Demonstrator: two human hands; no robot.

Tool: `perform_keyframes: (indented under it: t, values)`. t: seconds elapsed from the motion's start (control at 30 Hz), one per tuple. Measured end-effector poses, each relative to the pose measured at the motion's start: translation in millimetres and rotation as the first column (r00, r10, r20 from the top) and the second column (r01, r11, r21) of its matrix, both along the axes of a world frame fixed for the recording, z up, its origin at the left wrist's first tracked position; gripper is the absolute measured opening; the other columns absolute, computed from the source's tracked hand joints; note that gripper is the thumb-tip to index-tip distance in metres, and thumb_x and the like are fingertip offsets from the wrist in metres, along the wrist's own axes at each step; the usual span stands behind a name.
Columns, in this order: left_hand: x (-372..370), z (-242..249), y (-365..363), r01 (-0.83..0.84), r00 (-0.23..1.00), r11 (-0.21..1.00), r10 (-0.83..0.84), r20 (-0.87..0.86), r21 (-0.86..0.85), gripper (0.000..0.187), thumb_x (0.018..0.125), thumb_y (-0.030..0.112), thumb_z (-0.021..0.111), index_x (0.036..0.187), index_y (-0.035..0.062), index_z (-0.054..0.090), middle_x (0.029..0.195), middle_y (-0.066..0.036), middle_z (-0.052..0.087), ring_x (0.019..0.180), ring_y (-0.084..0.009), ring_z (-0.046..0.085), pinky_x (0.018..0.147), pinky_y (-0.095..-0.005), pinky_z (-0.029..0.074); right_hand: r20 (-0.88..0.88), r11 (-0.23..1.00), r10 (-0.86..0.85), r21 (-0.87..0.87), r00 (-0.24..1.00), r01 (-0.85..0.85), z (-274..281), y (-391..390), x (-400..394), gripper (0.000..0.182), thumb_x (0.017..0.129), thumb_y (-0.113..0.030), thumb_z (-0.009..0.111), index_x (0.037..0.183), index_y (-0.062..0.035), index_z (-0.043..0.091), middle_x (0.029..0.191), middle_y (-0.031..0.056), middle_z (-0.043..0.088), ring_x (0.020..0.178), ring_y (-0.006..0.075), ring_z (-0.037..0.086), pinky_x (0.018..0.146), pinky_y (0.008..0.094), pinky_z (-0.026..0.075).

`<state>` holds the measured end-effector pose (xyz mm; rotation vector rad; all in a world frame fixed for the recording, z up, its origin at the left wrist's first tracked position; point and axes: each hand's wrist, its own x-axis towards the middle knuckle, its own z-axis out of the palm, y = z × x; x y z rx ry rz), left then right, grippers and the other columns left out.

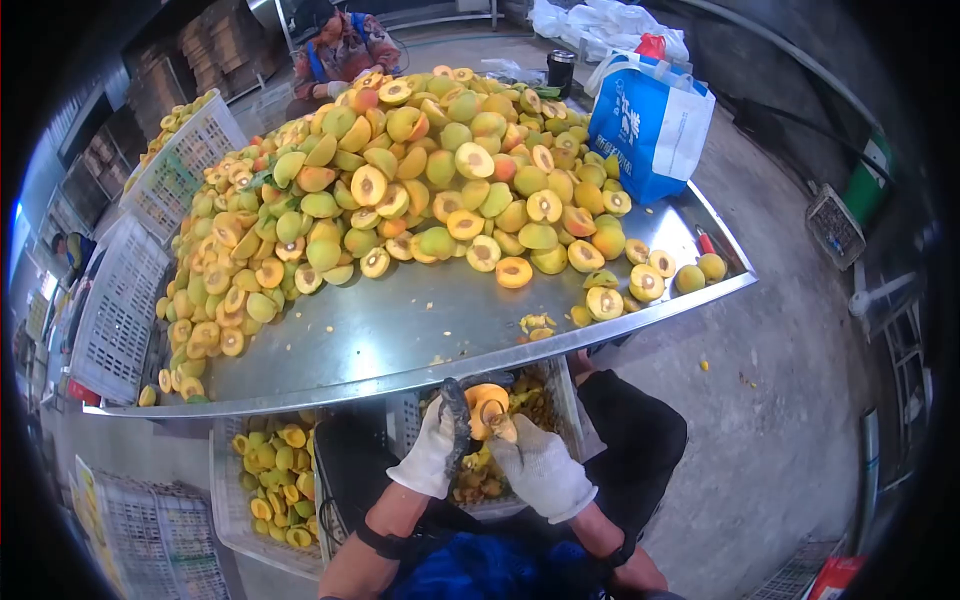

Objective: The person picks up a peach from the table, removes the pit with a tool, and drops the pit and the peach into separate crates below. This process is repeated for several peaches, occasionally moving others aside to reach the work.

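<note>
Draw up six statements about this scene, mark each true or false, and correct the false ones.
1. The blue-and-white bag stands on the metal table. True.
2. The person works barehanded. False: the left hand and the right hand both wear gloves.
3. The pile of fruit is all whole. False: many pieces are cut halves.
4. The left hand holds a cut fruit. True.
5. The dark cup appears to the right of the bag. False: it appears to the left of it.
6. The crate beside the person's left leg holds cut fruit pieces. True.
</note>
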<state>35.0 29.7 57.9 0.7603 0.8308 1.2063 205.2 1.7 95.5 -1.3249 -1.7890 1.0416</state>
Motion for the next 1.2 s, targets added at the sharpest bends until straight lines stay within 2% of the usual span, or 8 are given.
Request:
perform_keyframes:
  t: [0.2,0.4,0.63,0.73,0.83,0.93,1.0,1.2]
  values:
    - [0.8,-6.5,-7.7,-0.001,0.997,0.998,-0.004,0.082,0.063,0.039,0.097,0.03,0.056,0.12,-0.0017,0.058,0.109,-0.008,0.065,0.098,-0.0154,0.063,0.089,-0.0271,0.049,0.102,0.999,0.034,-0.025,0.994,-0.031,-12.0,-2.0,0.4,0.02,0.091,-0.02,0.062,0.097,-0.001,0.059,0.078,0.0205,0.065,0.074,0.0402,0.064,0.061,0.0428,0.05]
    - [-7.7,4.6,6.1,0.145,0.821,0.989,-0.136,-0.554,-0.027,0.037,0.099,0.03,0.048,0.113,-0.0005,0.063,0.092,-0.006,0.067,0.082,-0.0117,0.06,0.077,-0.0279,0.049,0.106,0.995,0.056,-0.085,0.993,-0.047,-33.5,-7.6,2.5,0.023,0.09,-0.022,0.063,0.098,-0.0011,0.06,0.079,0.0211,0.065,0.075,0.0413,0.064,0.062,0.0455,0.051]
    - [-21.7,17.0,27.8,0.351,0.493,0.913,-0.369,-0.788,-0.208,0.04,0.1,0.033,0.048,0.111,-0.0027,0.064,0.097,-0.011,0.07,0.092,-0.0189,0.066,0.081,-0.0321,0.05,0.107,0.989,0.08,-0.13,0.991,-0.066,-44.4,-10.0,0.5,0.025,0.091,-0.025,0.061,0.1,-0.002,0.061,0.082,0.0234,0.064,0.079,0.0432,0.063,0.063,0.0461,0.05]
    - [-23.2,6.9,14.6,0.293,0.85,0.956,-0.256,-0.461,0.009,0.054,0.098,0.045,0.05,0.12,-0.0036,0.06,0.108,-0.01,0.068,0.103,-0.0184,0.063,0.091,-0.0318,0.048,0.016,0.982,0.005,-0.191,1.0,-0.002,-28.9,-10.2,-3.8,0.025,0.092,-0.024,0.058,0.102,-0.0012,0.061,0.081,0.0218,0.065,0.077,0.0406,0.064,0.065,0.0434,0.049]
    - [-9.5,-6.8,0.0,0.172,0.959,0.97,-0.125,-0.254,0.174,0.077,0.091,0.058,0.054,0.137,-0.0032,0.043,0.127,-0.012,0.057,0.114,-0.0195,0.056,0.1,-0.0321,0.043,-0.19,0.971,-0.106,-0.233,0.976,0.06,-42.8,-12.8,-6.8,0.026,0.094,-0.023,0.053,0.105,-0.0003,0.061,0.081,0.0198,0.065,0.075,0.0363,0.064,0.068,0.0411,0.049]
    - [20.7,-18.9,-15.6,-0.091,0.966,0.978,0.133,-0.222,0.189,0.093,0.085,0.068,0.057,0.14,-0.0039,0.037,0.128,-0.013,0.053,0.117,-0.0207,0.054,0.1,-0.0341,0.043,-0.176,0.916,-0.119,-0.398,0.977,0.04,-46.9,-14.5,-14.7,0.031,0.095,-0.029,0.055,0.108,-0.0019,0.062,0.087,0.0254,0.065,0.087,0.0451,0.061,0.071,0.0453,0.05]
    - [24.2,-20.3,-10.4,-0.162,0.935,0.93,0.251,-0.25,0.33,0.092,0.084,0.068,0.058,0.137,-0.0047,0.041,0.125,-0.014,0.056,0.111,-0.0194,0.057,0.097,-0.0331,0.045,-0.157,0.952,-0.1,-0.303,0.982,0.048,-43.7,-17.0,-18.6,0.029,0.096,-0.025,0.051,0.107,-0.0004,0.061,0.084,0.0219,0.065,0.079,0.0387,0.062,0.071,0.042,0.049]
    - [14.3,-14.4,-5.3,-0.046,0.975,0.982,0.084,-0.205,0.182,0.068,0.088,0.058,0.059,0.114,-0.0053,0.058,0.104,-0.009,0.066,0.093,-0.0146,0.062,0.084,-0.0278,0.05,-0.117,0.972,-0.024,-0.234,0.993,-0.004,-41.3,-17.3,-17.3,0.03,0.096,-0.026,0.05,0.104,0.0005,0.061,0.077,0.0175,0.064,0.07,0.0329,0.061,0.067,0.0387,0.048]
